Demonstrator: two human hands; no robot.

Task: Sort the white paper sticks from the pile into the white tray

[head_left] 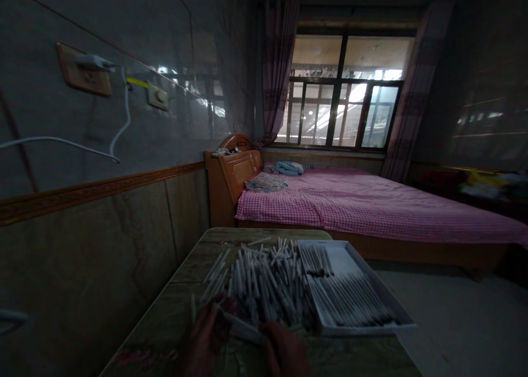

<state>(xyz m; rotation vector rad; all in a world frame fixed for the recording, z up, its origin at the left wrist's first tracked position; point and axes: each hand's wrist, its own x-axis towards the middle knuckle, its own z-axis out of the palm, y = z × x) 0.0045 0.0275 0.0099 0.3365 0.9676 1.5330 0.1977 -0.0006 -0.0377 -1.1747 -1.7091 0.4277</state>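
Between my two hands, near the front of the table [165, 316], is a pale, slim stick-like item [244, 328]. My left hand [210, 330] is closed round its left end, and my right hand [284, 347] pinches its right end. Just beyond them lies a loose pile of white sticks [268, 280], some with dark parts. To the right of the pile is a shallow white tray [369, 267]. Similar sticks lie side by side in it, a small group at the back and a longer row [355, 300] at the front. The image is dark and blurred.
A tiled wall [82, 272] with a socket [84, 71] and white cable [126, 102] runs along the left. Beyond the table stands a bed [350, 201] with a pink checked cover and wooden headboard [237, 173]. A curtained window [338, 110] is behind.
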